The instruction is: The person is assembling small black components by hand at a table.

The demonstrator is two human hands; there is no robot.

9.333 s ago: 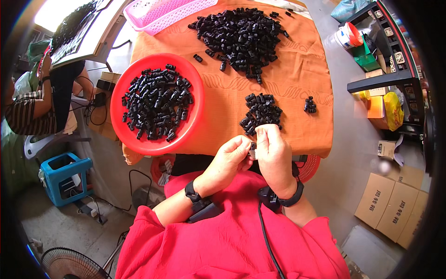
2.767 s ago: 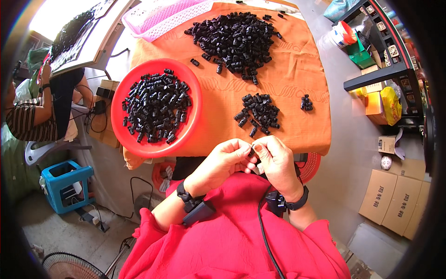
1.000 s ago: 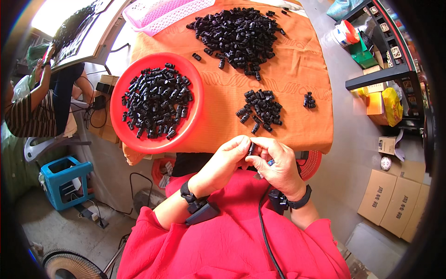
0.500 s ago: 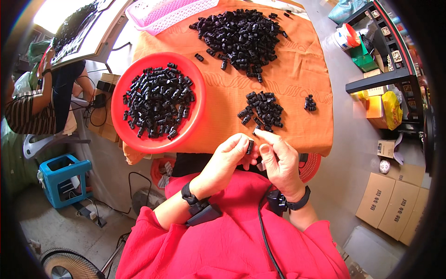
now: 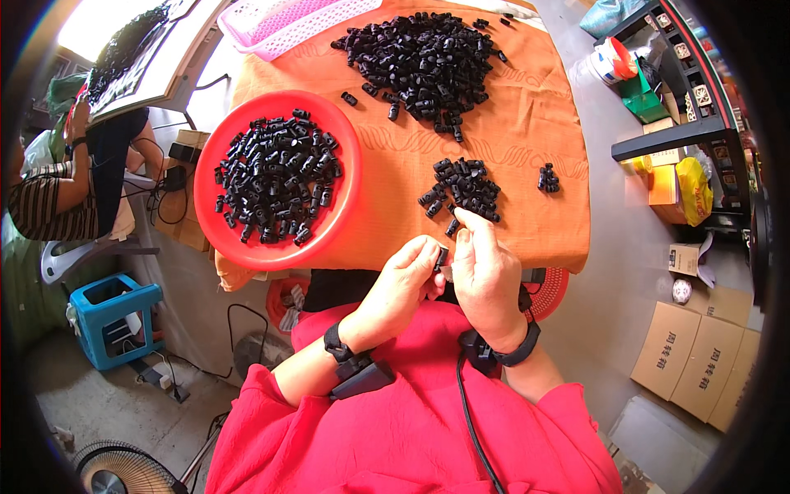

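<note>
Pinched between the thumb and fingers of my left hand (image 5: 403,276) is a small black cylindrical plastic piece that looks like a cord lock (image 5: 442,258). My right hand (image 5: 487,284) reaches over the table edge, its index finger stretched out and its thumb close by. The right fingertips are beside a loose black piece (image 5: 453,226) at the near side of a small pile of the same pieces (image 5: 466,188); whether they touch it is unclear. A tiny cluster (image 5: 549,179) lies farther right. A red basin (image 5: 354,193) full of such pieces stands at the left.
A large heap of black pieces (image 5: 424,66) covers the far part of the orange tablecloth (image 5: 395,169), beside a pink basket (image 5: 306,29). At the far left a person in a striped top (image 5: 41,198) works at another table. A shelf (image 5: 675,140) and cardboard boxes (image 5: 687,358) stand right.
My right hand has moved slightly forward and left, and its thumb has come up closer to the index finger. The left hand keeps its hold on the black piece.
</note>
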